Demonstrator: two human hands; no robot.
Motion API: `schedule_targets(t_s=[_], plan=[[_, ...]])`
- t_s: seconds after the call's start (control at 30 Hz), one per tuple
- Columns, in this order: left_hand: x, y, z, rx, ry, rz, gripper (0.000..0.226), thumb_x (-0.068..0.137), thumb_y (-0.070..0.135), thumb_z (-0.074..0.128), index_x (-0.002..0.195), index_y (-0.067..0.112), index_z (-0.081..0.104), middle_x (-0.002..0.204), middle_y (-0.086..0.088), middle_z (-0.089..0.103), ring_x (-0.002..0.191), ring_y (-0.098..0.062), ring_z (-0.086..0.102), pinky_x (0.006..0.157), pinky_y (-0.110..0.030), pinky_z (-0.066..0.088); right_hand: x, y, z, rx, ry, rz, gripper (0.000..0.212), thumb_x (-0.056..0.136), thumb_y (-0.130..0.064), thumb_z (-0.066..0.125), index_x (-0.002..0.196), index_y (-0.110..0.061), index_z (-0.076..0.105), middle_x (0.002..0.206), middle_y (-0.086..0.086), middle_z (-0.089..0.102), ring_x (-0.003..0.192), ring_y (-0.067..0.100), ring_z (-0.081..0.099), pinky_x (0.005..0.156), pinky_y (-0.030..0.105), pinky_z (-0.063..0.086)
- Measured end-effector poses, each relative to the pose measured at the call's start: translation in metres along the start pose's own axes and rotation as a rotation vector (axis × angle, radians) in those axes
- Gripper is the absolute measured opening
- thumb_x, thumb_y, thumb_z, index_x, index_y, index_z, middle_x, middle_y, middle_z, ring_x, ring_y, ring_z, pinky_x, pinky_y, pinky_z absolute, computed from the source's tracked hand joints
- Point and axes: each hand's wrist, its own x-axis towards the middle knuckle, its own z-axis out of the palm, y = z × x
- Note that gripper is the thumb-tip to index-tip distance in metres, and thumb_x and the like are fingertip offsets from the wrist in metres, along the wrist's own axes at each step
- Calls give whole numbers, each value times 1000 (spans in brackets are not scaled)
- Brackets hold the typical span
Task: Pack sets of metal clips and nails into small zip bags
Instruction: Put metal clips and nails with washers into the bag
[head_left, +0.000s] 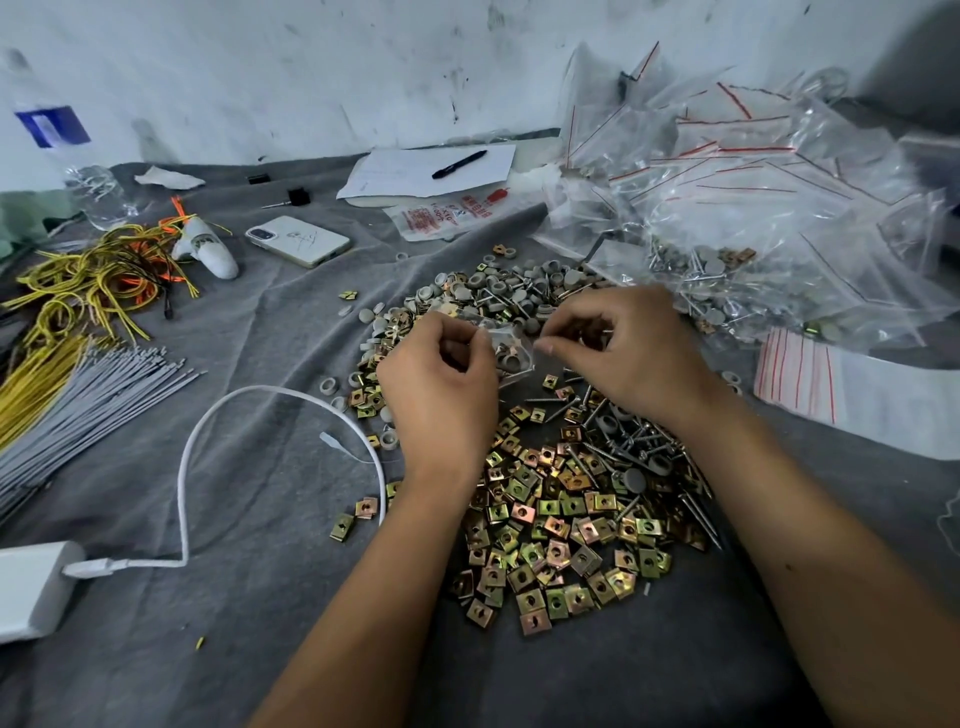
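A small clear zip bag (511, 352) with a few clips and a grey cap inside hangs between my hands above the parts. My left hand (439, 374) pinches the bag's left edge. My right hand (623, 348) pinches its right edge with thumb and forefinger. Below my wrists lies a heap of square brass-coloured metal clips (561, 525). Long screws and nails (618, 441) lie mixed in at the heap's right. Grey round caps (498, 291) are piled just beyond my hands.
Filled zip bags (753, 208) are heaped at the back right, empty red-striped bags (810, 379) lie at the right. A phone (297, 240), paper with pen (459, 164), yellow wires (78, 291), grey cable ties (88, 395) and a white charger cable (208, 431) lie on the grey cloth.
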Motion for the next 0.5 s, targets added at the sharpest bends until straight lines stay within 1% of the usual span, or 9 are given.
schedule_targets(t_s=[0.1, 0.13, 0.2, 0.27, 0.33, 0.4, 0.47, 0.5], plan=[[0, 1, 0, -52, 24, -47, 21, 90, 15, 74, 75, 26, 65, 61, 13, 59, 55, -3, 54, 53, -19, 42, 0, 4, -2, -143, -262, -64, 11, 81, -38, 83, 86, -29, 78, 85, -17, 65, 82, 2, 57, 71, 28, 40], [1, 1, 0, -108, 51, -79, 21, 90, 14, 74, 74, 24, 65, 58, 14, 57, 53, -3, 51, 53, -21, 41, 0, 5, -1, -179, -325, -63, 15, 81, -42, 83, 85, -29, 77, 88, -13, 62, 87, 7, 54, 74, 30, 37], [4, -1, -1, -253, 121, -174, 20, 91, 13, 72, 74, 21, 65, 58, 13, 56, 54, -6, 49, 53, -27, 43, 1, 7, -1, -215, -407, -30, 19, 80, -45, 83, 86, -29, 74, 95, -9, 58, 96, 9, 46, 80, 31, 35], [8, -4, -3, -399, 174, -292, 17, 93, 13, 72, 77, 16, 67, 62, 4, 57, 56, -12, 49, 53, -29, 42, 0, 7, -1, -220, -448, -6, 18, 82, -44, 81, 84, -30, 72, 98, -9, 56, 100, 8, 43, 83, 32, 34], [12, -7, -4, -500, 192, -388, 16, 95, 12, 71, 80, 13, 67, 59, 3, 55, 53, -13, 47, 52, -30, 40, -1, 6, 0, -222, -458, -3, 16, 84, -43, 79, 83, -29, 70, 98, -12, 54, 102, 7, 41, 85, 31, 34], [12, -8, -5, -496, 173, -391, 16, 95, 13, 71, 79, 13, 67, 60, 2, 55, 53, -13, 46, 53, -32, 40, 0, 5, 3, -215, -428, -18, 16, 88, -40, 75, 83, -28, 67, 97, -14, 53, 103, 8, 41, 86, 30, 32], [10, -6, -4, -452, 128, -342, 17, 95, 14, 71, 78, 15, 67, 62, 0, 58, 55, -14, 49, 55, -32, 42, 0, 3, 3, -208, -408, -27, 16, 90, -39, 73, 82, -33, 60, 95, -16, 51, 101, 7, 39, 82, 28, 28], [8, -5, -3, -471, 109, -350, 17, 95, 14, 72, 78, 15, 67, 61, 1, 58, 55, -14, 50, 54, -32, 44, 0, 3, 3, -211, -414, -28, 17, 90, -40, 72, 82, -35, 58, 95, -17, 50, 101, 7, 38, 82, 28, 27]])
